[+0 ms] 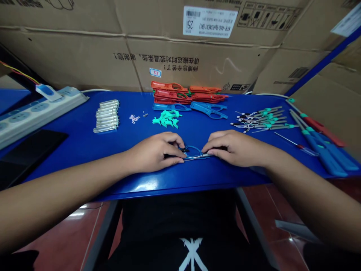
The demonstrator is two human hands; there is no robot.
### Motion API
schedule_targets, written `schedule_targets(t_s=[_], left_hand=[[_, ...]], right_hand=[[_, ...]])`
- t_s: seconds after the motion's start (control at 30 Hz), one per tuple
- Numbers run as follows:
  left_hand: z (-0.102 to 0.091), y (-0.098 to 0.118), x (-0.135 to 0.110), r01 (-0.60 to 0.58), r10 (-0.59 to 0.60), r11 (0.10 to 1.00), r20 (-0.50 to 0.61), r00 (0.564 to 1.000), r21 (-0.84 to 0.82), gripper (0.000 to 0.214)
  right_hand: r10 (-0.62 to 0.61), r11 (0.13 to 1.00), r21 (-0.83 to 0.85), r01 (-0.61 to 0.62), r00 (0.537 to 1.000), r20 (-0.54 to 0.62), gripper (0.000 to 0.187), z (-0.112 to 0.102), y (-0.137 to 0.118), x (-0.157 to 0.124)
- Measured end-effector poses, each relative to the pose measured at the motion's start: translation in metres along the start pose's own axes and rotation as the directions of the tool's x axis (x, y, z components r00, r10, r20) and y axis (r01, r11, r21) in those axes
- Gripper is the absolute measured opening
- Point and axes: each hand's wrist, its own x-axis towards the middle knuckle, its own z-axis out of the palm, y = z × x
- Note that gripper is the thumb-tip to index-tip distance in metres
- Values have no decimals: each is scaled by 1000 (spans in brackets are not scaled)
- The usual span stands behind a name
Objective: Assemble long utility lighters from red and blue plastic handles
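Observation:
Near the table's front edge, a blue plastic shell [194, 147] with a looped opening lies between my hands. My left hand [162, 152] is closed at its left end, fingers pinched around thin wires [192, 158] and a small black part [184, 150]. The fingers hide exactly how these are held. From the other side, my right hand [235, 148] pinches a thin metal tube [205, 154] that lies along the shell. Beyond my hands sits a pile of teal plastic pieces [167, 119]. Metal tubes with teal collars and wires [266, 119] lie past my right hand.
Red shells [176, 96] and blue shells [210, 109] are stacked against the cardboard wall [93, 60]. Clear tubular parts [106, 117], a power strip [34, 113] and a dark flat object [34, 154] are at left. A screwdriver [299, 145] and blue-handled tools [328, 150] lie right.

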Motion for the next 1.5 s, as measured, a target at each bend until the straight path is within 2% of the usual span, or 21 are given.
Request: schedule_targets(t_s=[0.17, 0.3, 0.5, 0.67, 0.93, 1.23, 1.5], left_hand=[[0, 0, 0, 14, -14, 1000, 4, 1000, -13, 18], [0, 0, 0, 17, -17, 1000, 4, 1000, -10, 18], [0, 3, 0, 45, -45, 999, -3, 999, -8, 17], [1, 3, 0, 41, -41, 999, 2, 999, 10, 17], [2, 7, 0, 40, -40, 999, -23, 999, -7, 14], [2, 8, -2, 24, -23, 999, -36, 999, 23, 14], [3, 12, -3, -60, 67, 986, -37, 997, 153, 18]], right_hand=[[-31, 996, -88, 28, 999, -35, 27, 4, -2, -5], [-24, 988, -156, 6, 994, -110, 28, 13, -3, -13], [65, 990, -106, -89, 976, -208, 25, 23, -7, -19], [65, 988, -116, -99, 961, -268, 22, 25, -8, -18], [100, 991, -59, -117, 967, -233, 19, 26, -3, -18], [13, 990, -135, -43, 976, -215, 21, 30, -20, -14], [137, 978, -112, -174, 951, -277, 14, 43, -35, -7]])
